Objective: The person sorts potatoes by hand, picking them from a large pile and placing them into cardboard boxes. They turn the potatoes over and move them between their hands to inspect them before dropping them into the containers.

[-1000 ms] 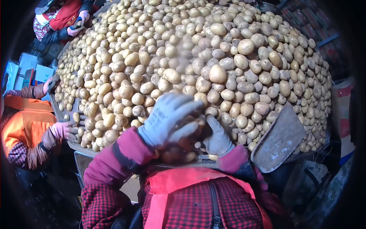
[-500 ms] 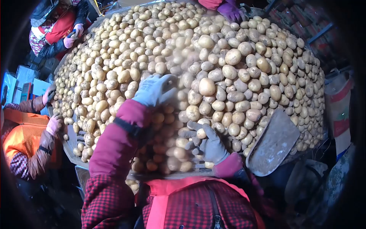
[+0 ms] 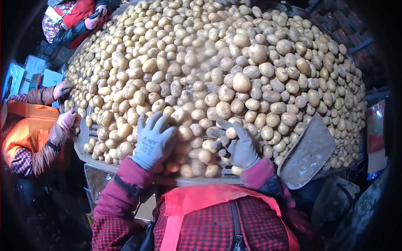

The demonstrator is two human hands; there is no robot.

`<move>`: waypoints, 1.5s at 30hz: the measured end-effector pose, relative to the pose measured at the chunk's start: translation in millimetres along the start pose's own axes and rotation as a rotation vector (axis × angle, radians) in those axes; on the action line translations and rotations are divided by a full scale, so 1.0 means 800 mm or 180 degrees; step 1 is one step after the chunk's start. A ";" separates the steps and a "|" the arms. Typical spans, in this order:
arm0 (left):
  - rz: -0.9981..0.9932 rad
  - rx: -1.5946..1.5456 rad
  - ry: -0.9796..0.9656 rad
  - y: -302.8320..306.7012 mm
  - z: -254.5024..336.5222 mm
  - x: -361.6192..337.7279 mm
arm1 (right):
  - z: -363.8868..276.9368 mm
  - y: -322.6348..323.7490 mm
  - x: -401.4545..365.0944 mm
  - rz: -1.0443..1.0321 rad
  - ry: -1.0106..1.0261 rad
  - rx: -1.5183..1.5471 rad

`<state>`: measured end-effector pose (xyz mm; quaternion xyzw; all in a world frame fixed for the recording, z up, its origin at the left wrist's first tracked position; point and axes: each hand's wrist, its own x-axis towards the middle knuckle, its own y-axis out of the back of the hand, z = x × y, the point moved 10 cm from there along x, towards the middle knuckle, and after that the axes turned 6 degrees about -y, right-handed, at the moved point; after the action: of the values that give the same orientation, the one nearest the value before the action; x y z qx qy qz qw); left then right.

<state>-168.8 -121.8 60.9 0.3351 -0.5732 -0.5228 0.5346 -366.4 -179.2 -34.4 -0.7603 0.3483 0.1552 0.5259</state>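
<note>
In the lower middle of the frame, the left hand (image 3: 153, 141), in a grey knit glove, lay flat and fully open on the near slope of the big heap of pale yellow, earth-dusted potatoes (image 3: 217, 71), its fingers spread over several of them and holding none. Just to the right, the right hand (image 3: 242, 146), gloved alike, had its fingers splayed about a small round potato (image 3: 230, 133); whether it gripped that potato could not be told. The heap covered a slatted wooden table (image 3: 190, 181). A flat grey metal scoop (image 3: 307, 152) leaned at the lower right. At the left edge, a person in an orange vest (image 3: 29, 134) touched the potatoes.
</note>
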 end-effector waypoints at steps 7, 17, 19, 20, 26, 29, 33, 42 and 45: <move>-0.0033 0.0331 0.0336 0.026 -0.018 -0.030 | 0.000 -0.003 -0.003 -0.0074 -0.0052 -0.0072; -0.0243 -0.0198 0.0248 -0.077 -0.033 0.168 | 0.003 0.005 0.000 -0.0204 -0.0201 0.0502; -0.0325 -0.0414 0.0256 -0.091 -0.039 0.188 | 0.003 0.019 0.004 -0.0039 -0.0133 0.0623; -0.0307 -0.0552 0.0269 -0.092 -0.043 0.183 | 0.004 0.023 0.005 -0.0086 -0.0103 0.0637; 0.0119 -0.1757 0.0118 -0.003 -0.010 0.142 | -0.010 -0.007 -0.008 -0.0658 0.0342 -0.0460; -0.0425 -0.1990 -0.0851 0.015 0.061 0.122 | 0.001 -0.037 -0.014 -0.1013 -0.0294 0.0887; -0.0087 -0.2291 -0.0467 0.007 0.049 0.130 | 0.012 -0.013 -0.005 -0.0515 -0.0225 0.0438; -0.0546 -0.1133 -0.0591 -0.064 0.018 0.135 | 0.013 -0.008 -0.004 -0.0436 -0.0230 0.0136; -0.0531 -0.0870 -0.0331 -0.042 0.015 0.088 | 0.012 -0.006 -0.004 -0.0519 -0.0075 0.0020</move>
<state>-200.8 -192.7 48.4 0.2782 -0.4939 -0.6551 0.4996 -363.8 -168.5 -33.2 -0.7826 0.2794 0.1197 0.5433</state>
